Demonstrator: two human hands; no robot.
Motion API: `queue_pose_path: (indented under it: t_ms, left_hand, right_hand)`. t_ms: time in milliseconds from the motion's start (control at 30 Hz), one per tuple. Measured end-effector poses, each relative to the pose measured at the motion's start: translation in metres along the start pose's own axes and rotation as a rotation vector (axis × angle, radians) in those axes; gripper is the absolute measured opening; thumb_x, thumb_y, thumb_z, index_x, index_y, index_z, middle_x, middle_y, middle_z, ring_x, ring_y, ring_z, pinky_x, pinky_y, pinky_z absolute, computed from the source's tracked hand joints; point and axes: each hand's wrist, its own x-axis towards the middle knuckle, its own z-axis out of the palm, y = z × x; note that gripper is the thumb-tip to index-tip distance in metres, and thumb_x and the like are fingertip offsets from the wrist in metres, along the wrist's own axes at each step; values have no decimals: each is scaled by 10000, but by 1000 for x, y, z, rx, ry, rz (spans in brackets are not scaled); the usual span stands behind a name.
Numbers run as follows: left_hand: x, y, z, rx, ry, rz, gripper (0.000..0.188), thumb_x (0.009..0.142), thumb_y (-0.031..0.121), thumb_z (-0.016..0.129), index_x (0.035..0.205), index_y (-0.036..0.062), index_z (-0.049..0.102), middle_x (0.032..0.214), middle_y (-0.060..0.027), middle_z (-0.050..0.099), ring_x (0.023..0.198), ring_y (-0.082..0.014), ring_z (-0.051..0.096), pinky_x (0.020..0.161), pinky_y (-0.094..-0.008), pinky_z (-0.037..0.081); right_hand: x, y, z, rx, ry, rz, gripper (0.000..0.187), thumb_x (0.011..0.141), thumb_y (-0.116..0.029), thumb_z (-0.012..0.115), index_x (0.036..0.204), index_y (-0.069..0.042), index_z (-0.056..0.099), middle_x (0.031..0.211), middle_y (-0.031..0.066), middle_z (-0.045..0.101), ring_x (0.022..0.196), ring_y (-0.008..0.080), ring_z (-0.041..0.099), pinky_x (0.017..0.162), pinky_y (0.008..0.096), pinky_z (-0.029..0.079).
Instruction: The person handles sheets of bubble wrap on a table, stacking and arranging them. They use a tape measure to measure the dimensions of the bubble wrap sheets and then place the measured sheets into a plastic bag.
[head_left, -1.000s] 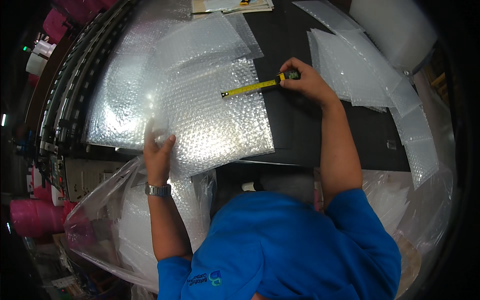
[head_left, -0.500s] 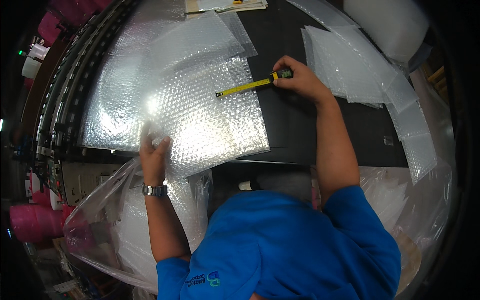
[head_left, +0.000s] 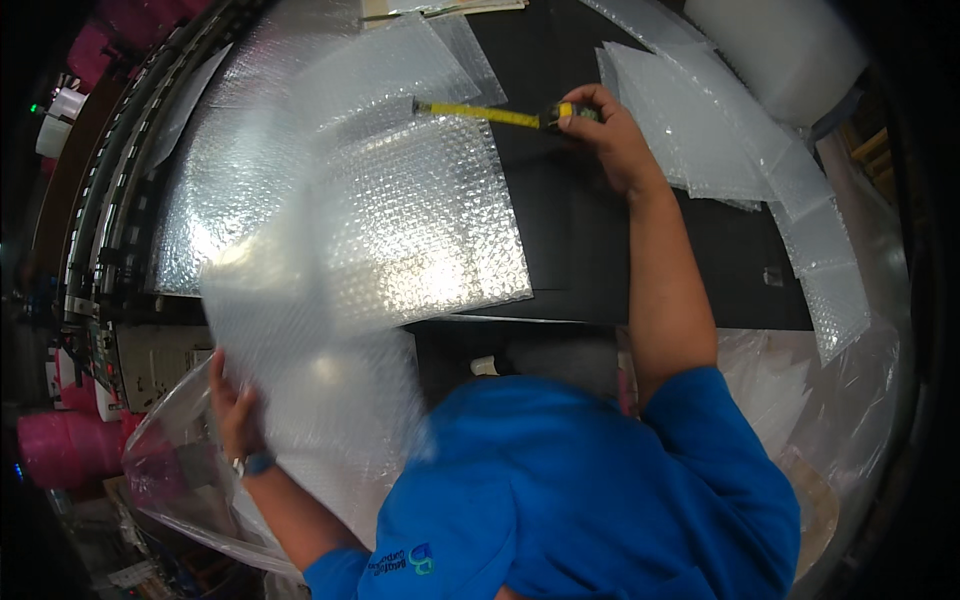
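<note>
Bubblewrap sheet [head_left: 325, 385] looks translucent and blurred, left hand [head_left: 235, 408] gripping it, right hand [head_left: 617, 143] clasping a tape measure [head_left: 510, 118].

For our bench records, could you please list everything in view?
Tape measure: one, yellow and black, upper centre
Loose bubble-wrap sheet: one, clear, lower left
Table: one, black, centre
Flat bubble-wrap sheets: several, clear, on the table's left and right
Rollers: several, dark, table's left
Rolls: several, pink, far left
Bulky item: one, translucent white, upper right
Papers: count unclear, pale, top edge
Plastic bags: at least two, clear, lower left and right
Wristwatch: one, silver, left wrist
Shirt: one, blue, lower centre
Left hand: one, bare, holding the loose sheet
Right hand: one, bare, holding the tape measure
</note>
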Motion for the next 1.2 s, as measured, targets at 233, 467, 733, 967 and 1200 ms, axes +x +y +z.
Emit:
queue_pose_path:
  t_ms: [233, 467, 733, 967, 1200]
  left_hand:
    - [-127, 5, -138, 868, 149, -999, 584, 699, 38, 614, 1238, 39, 391, 1040, -146, 501, 947, -189, 516, 747, -261, 447]
    - [-97, -58, -109, 1408, 665, 109, 477, 809, 185, 590, 1229, 32, 426, 1187, -189, 466, 1071, -324, 451, 911, -410, 360]
    - [53, -4, 125, 290, -70, -174, 609, 840, 237, 580, 1324, 34, 272, 1223, -200, 426, 1085, -238, 463, 880, -324, 404]
    - [61, -10, 164, 339, -192, -170, 791, 687, 58, 675, 1323, 11, 207, 1102, -177, 514, 999, -206, 520, 833, -293, 431]
    - [32, 5, 165, -307, -97, -375, 779, 739, -33, 579, 1361, 64, 120, 1321, -171, 266, 1113, -256, 408, 878, -367, 421]
  right_hand:
    - [5, 9, -4, -176, 211, 104, 323, 706, -171, 659, 982, -62, 532, 972, 67, 524, 828, 133, 533, 653, 269, 427]
    - [-1, -6, -11, -363, 116, 34, 310, 683, -171, 660, 947, -56, 544, 874, 45, 540, 746, 118, 519, 641, 251, 416]
    - [-4, -10, -21, -543, -143, -16, 289, 673, -181, 645, 917, -60, 548, 827, 58, 557, 769, 155, 527, 693, 271, 423]
    - [-10, -16, -2, -634, -262, 107, 266, 693, -165, 642, 908, -55, 532, 814, 46, 557, 788, 131, 518, 712, 259, 404]
    - [-16, -26, 5, -522, -378, 274, 291, 729, -195, 624, 971, -91, 500, 871, 39, 541, 795, 130, 536, 569, 271, 469]
